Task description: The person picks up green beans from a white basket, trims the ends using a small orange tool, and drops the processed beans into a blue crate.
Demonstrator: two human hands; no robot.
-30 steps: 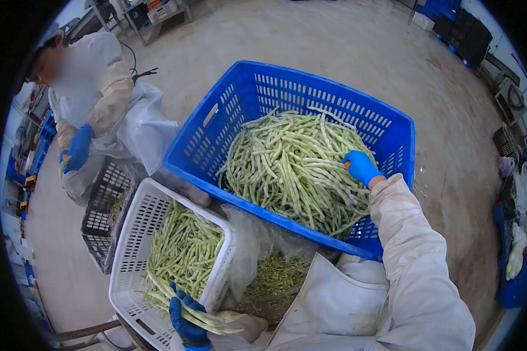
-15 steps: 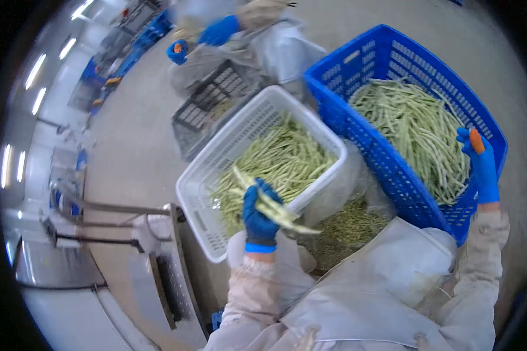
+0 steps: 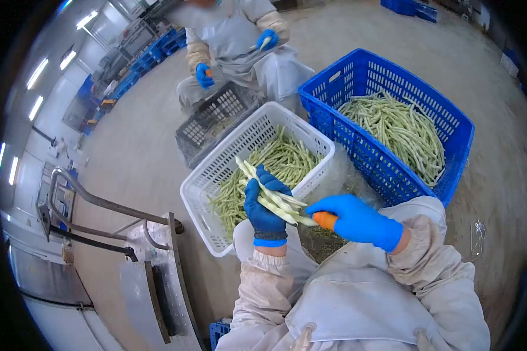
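My left hand (image 3: 267, 205), in a blue glove, is closed around a small bunch of pale green beans (image 3: 280, 206) above the near edge of a white basket (image 3: 202, 219). At the lower right end of the bunch is my right hand (image 3: 357, 221), gloved in blue with an orange cover on one finger. Its fingers are pressed together at the bean tips; whether they pinch a bean is hard to see. More green beans (image 3: 287, 155) lie in the white basket. A blue crate (image 3: 357, 137) on the right holds a large heap of beans (image 3: 398, 128).
Across from me sits a person in a white apron (image 3: 231, 38) with blue gloves, behind a dark crate (image 3: 222, 108). A metal cart (image 3: 158, 245) stands at the left. Plant scraps (image 3: 322, 243) lie between the baskets and my lap.
My right hand has moved left from the blue crate to the bunch in my left hand. The view has shifted, showing more of the other person.
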